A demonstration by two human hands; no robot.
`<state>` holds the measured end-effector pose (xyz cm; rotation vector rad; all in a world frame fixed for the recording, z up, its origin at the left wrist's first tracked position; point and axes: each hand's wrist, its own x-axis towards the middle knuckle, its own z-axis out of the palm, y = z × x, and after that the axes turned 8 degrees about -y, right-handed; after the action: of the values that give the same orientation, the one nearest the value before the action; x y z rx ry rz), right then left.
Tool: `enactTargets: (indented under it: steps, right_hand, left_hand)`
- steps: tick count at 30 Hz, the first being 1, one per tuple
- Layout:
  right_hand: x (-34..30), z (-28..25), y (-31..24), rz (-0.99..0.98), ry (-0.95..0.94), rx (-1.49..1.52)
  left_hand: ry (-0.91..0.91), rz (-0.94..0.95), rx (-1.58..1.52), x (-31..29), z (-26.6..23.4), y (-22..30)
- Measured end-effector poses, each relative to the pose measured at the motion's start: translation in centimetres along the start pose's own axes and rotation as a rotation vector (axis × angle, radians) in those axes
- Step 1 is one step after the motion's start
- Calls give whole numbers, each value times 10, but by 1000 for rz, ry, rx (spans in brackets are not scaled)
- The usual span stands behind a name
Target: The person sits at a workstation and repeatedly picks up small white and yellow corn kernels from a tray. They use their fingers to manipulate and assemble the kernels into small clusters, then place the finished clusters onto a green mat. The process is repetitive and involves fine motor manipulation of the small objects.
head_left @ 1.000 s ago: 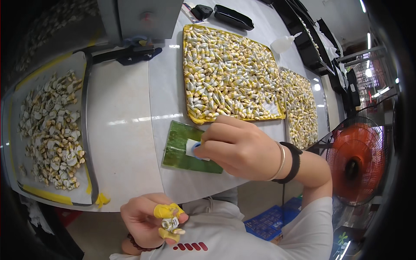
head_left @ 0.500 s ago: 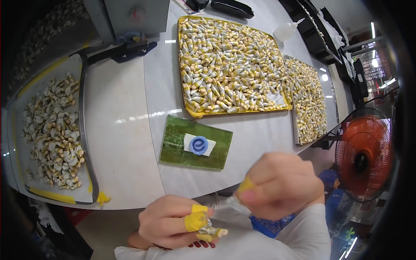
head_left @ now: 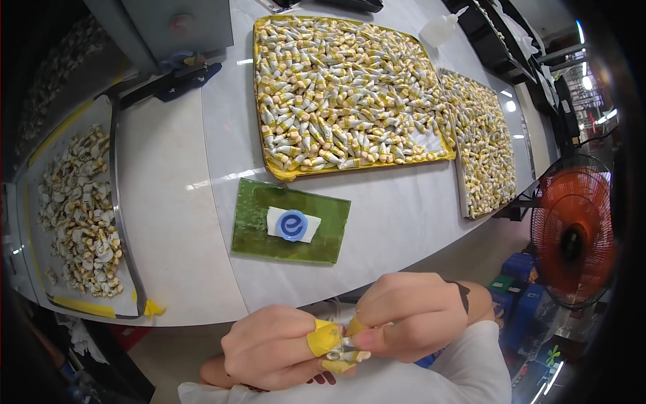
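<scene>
My left hand point(head_left: 276, 347) is closed, pinching a small wrapped piece point(head_left: 362, 355) with a pale peach tip between thumb and fingers. Yellow tape covers one of its fingertips. Coming in from the right, my right hand point(head_left: 417, 313) is closed too, its thumb and taped forefinger pinched on the whitish wrapping at the same piece. The fingers hide most of it. Both hands meet in front of my white shirt, just off the table's near edge. Beyond them lies a green glass-like slab point(head_left: 323, 246) with a white patch and a round blue disc point(head_left: 292, 225) on it.
A yellow-edged tray point(head_left: 269, 167) full of similar white-and-yellow pieces lies at the back, beside a second full tray point(head_left: 464, 195). At left, another tray point(head_left: 128, 296) holds a loose heap. A white squeeze bottle point(head_left: 439, 30) stands far back; an orange fan point(head_left: 572, 229) is at right.
My right hand has come down and left, from raised and apart to touching the piece at my left hand. The left hand has stayed nearly in place; the view has shifted slightly.
</scene>
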<state>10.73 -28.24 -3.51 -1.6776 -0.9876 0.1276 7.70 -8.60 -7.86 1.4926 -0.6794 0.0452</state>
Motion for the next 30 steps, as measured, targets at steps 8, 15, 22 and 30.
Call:
enactTargets:
  steps: [8,15,22,30]
  right_hand:
    - [3,0,2,2,6,-31]
    - [3,-2,-5,110,-26,47]
    - [-3,1,2,95,32,107]
    - [-5,-1,-5,153,91,49]
  left_hand:
    - [-37,86,35,10,-3,2]
    - [-66,140,74,14,-4,3]
    - [-72,144,87,14,-3,0]
    - [-297,-88,-91,26,-6,-1]
